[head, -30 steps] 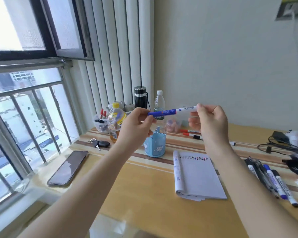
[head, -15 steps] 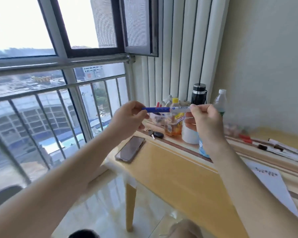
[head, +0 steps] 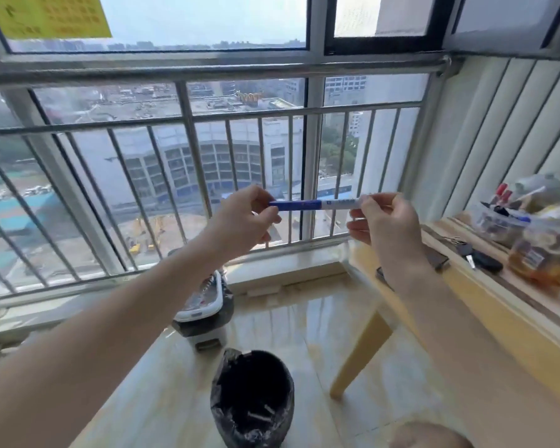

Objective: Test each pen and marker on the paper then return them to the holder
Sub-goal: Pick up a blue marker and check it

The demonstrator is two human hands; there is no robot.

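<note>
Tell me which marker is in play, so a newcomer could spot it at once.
Look at the window railing: the left hand and right hand are up in front of it. The marker lies level between them, pinched at its blue end and its white end. Unlike the red-capped pens in the tub, it is in the air.

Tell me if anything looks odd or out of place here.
The left hand and right hand pinch the blue marker level in the air off the end of the table, not over paper. A black-lined bin stands on the floor below; no paper shows.
</note>
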